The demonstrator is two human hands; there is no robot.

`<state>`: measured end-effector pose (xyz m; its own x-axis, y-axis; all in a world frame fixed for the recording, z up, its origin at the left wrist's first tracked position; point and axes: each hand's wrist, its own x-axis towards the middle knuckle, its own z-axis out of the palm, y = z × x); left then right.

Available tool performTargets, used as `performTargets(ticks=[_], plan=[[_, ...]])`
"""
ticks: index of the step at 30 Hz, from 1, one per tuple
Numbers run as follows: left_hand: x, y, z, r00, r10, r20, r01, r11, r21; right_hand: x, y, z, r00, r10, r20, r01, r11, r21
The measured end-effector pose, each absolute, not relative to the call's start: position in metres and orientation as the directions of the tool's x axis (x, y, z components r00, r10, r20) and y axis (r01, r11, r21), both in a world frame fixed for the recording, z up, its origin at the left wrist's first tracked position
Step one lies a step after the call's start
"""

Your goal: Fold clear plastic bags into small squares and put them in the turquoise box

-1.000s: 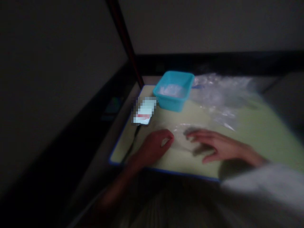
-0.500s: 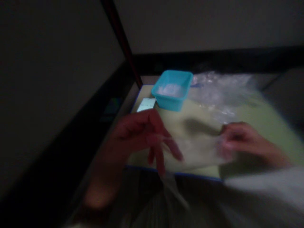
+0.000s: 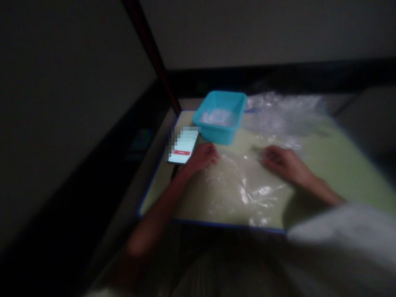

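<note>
A clear, shiny plastic bag point(image 3: 241, 187) lies spread over the near half of the table, its lower edge close to the blue-trimmed border. My left hand point(image 3: 204, 156) is closed at the bag's far left corner, just right of the phone. At the far right corner my right hand point(image 3: 280, 163) has its fingers curled together on the plastic. Blur and dim light hide the exact fingertip contact of both hands.
A turquoise plastic basket point(image 3: 219, 134) with whitish contents stands beyond my left hand. A lit phone point(image 3: 182, 146) lies left of it. More crumpled clear plastic point(image 3: 281, 117) is heaped at the back right of the yellowish table point(image 3: 346, 165).
Both hands have moved forward and down to the table. The plastic, earlier stretched between them in the air, now lies spread on the tabletop. The phone shows more fully.
</note>
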<state>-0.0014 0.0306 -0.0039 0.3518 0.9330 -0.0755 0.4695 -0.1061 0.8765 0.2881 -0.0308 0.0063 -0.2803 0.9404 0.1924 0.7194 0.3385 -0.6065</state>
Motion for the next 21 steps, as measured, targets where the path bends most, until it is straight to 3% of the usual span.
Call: performTargets(ticks=[4, 8, 10, 15, 21], plan=[[0.0, 0.034, 0.006, 0.333, 0.943, 0.012, 0.52, -0.195, 0.832, 0.281, -0.037, 0.017, -0.385, 0.787, 0.482, 0.714, 0.585, -0.385], [0.002, 0.034, 0.022, 0.32, 0.941, 0.112, 0.573, -0.286, 0.768, 0.26, -0.046, 0.015, -0.716, 0.602, 0.354, 0.511, 0.797, -0.323], [0.004, 0.031, 0.029, 0.332, 0.929, 0.163, 0.605, -0.343, 0.718, 0.25, -0.048, 0.006, -0.799, 0.535, 0.276, 0.453, 0.836, -0.309], [0.007, 0.022, 0.033, 0.36, 0.91, 0.208, 0.69, -0.409, 0.597, 0.239, -0.047, -0.015, -0.833, 0.531, 0.159, 0.47, 0.828, -0.305], [0.009, 0.018, 0.011, 0.328, 0.929, 0.172, 0.661, -0.356, 0.661, 0.239, -0.045, -0.017, -0.804, 0.576, 0.146, 0.518, 0.8, -0.304]])
